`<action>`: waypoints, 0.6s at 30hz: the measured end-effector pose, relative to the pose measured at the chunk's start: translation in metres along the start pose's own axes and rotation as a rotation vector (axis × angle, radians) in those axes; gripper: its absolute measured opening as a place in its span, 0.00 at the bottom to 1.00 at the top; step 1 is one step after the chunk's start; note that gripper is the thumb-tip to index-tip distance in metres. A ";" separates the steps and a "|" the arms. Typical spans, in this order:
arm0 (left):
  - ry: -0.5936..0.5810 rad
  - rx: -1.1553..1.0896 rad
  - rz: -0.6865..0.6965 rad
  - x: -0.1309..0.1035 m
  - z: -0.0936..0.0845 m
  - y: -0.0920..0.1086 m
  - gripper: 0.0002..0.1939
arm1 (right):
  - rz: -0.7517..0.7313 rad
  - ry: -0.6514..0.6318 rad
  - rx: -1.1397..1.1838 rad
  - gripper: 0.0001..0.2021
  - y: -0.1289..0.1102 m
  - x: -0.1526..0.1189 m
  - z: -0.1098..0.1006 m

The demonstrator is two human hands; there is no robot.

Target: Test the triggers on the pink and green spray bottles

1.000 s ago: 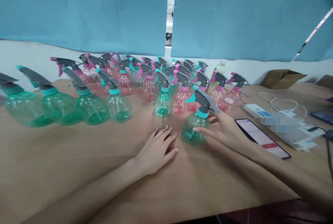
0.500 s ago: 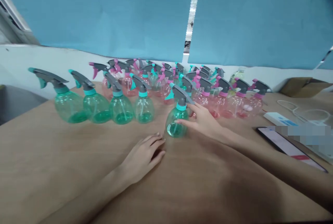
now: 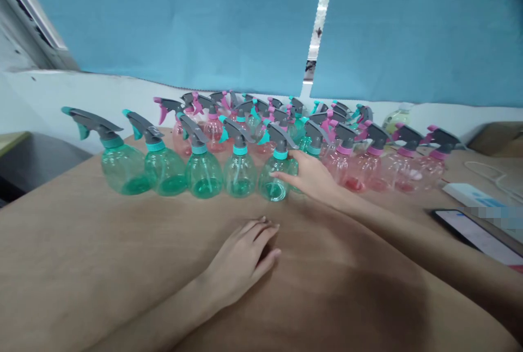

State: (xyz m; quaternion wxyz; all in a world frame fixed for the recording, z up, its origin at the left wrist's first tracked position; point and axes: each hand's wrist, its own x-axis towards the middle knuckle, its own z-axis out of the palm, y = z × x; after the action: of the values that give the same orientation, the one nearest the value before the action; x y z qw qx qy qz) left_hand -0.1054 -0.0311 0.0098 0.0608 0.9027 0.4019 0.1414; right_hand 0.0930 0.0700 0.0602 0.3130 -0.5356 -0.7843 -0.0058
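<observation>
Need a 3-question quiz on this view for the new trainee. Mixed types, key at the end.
1. Multiple choice: what colour is the collar of the spray bottle held by the right hand?
A) pink
B) turquoise
C) white

2. True or false: the phone lies between the two hands.

3. Fill in the blank: the left hand is at the table with its palm facing ____.

Key:
1. B, turquoise.
2. False; the phone lies to the right of both hands.
3. down
</observation>
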 end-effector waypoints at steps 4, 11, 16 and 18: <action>0.005 -0.019 0.002 0.001 0.000 0.001 0.19 | 0.019 -0.021 0.018 0.31 0.002 0.006 0.003; 0.044 -0.133 -0.087 -0.001 -0.007 0.000 0.18 | 0.008 -0.010 0.114 0.32 0.003 0.001 0.000; 0.077 -0.188 -0.159 -0.001 -0.009 -0.001 0.15 | 0.002 0.047 0.138 0.17 0.018 -0.027 -0.031; 0.083 -0.175 -0.157 -0.001 -0.008 -0.002 0.15 | 0.028 0.082 0.126 0.12 0.031 -0.036 -0.043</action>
State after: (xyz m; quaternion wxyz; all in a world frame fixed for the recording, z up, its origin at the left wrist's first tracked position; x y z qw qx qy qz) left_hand -0.1100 -0.0300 0.0164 0.1336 0.8531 0.4594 0.2080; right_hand 0.1483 0.0376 0.0670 0.3781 -0.5252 -0.7619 0.0259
